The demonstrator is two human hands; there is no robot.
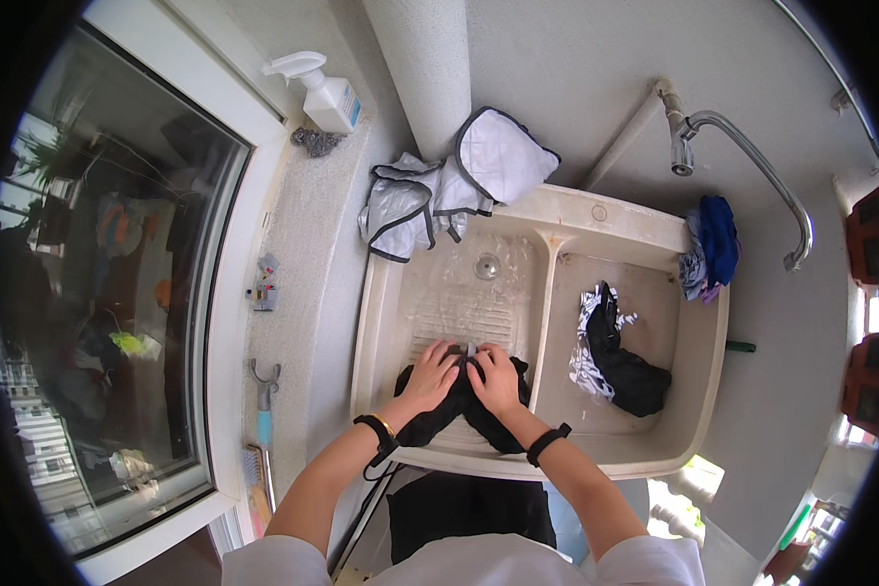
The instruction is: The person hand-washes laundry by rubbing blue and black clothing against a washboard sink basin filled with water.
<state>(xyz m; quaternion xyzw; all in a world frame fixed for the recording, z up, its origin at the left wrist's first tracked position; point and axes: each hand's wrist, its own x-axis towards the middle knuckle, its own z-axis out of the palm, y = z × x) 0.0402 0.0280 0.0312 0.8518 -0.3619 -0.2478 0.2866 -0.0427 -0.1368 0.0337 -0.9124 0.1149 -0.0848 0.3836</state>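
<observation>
A black garment (439,421) lies on the ribbed washboard part of the sink's left basin (454,293). My left hand (431,377) grips its upper edge, fingers bent over the cloth. Close beside it, my right hand (495,377) pinches the same edge, near a small grey piece (471,350) between the two hands. A black strap is on each wrist, and a gold band on the left one. Beyond the divider, in the right basin (630,286), rest another black garment (630,373) and a black-and-white patterned cloth (590,344).
Silver-white cloths with dark trim (498,157) hang over the back left rim. Blue cloths (718,242) drape over the right rim. A chrome faucet (765,168) reaches out from the wall. On the left ledge are a white spray bottle (329,99), a scouring pad (316,142) and a brush (255,476).
</observation>
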